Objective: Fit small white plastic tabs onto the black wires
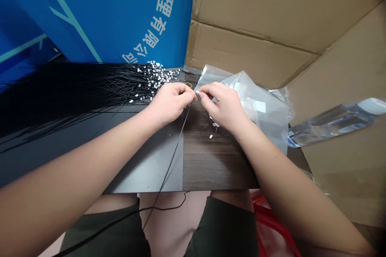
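Left hand (pixel 171 100) with thumb and finger pinched together on a thin black wire (pixel 173 154), right hand (pixel 224 104) pinching closed at its white tip (pixel 197 92), wire slanting down past the table (pixel 217 164) edge, white-tipped bundle (pixel 90 84) leftward, plastic bag (pixel 271 122) beside right hand

On the table (pixel 211 168), bundled strands (pixel 66 88) left, plastic bag (pixel 273 126) right, bottle (pixel 331 123) farther right, cardboard (pixel 256 8) behind.

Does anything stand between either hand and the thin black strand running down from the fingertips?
Nothing visible blocks the left hand, which pinches the black strand. The right hand pinches at a small white piece close to the strand; whether that piece separates them is too small to tell.
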`<state>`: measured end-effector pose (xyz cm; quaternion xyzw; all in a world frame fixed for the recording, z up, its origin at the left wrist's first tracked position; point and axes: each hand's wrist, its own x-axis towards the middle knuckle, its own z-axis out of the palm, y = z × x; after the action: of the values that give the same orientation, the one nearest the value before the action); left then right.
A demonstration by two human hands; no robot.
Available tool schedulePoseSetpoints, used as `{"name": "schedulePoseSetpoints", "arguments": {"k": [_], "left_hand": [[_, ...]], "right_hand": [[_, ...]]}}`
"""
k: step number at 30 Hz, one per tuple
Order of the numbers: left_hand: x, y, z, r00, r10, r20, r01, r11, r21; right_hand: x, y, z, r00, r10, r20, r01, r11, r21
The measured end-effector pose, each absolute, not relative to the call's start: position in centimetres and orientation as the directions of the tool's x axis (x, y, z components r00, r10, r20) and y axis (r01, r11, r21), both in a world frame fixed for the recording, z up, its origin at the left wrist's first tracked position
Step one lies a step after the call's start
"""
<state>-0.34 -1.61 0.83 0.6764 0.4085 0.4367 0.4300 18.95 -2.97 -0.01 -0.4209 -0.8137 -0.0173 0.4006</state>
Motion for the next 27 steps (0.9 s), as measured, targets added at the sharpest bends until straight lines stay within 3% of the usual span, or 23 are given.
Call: {"name": "schedulePoseSetpoints", "arguments": {"k": [15,27], "left_hand": [[-0.32,-1.59,0.74,0.277,0.928,0.251,0.138,-0.297,0.945],[-0.42,-1.39,0.54,0.283,0.928,0.243,0.144,-0.292,0.945]], "right_hand": [[18.80,-2.98,-0.29,-0.395,0.572,0.719,0.707,0.689,-0.160],[18.87,-2.91,-0.49,-0.417,0.580,0.699,0.721,0.680,-0.135]]}}
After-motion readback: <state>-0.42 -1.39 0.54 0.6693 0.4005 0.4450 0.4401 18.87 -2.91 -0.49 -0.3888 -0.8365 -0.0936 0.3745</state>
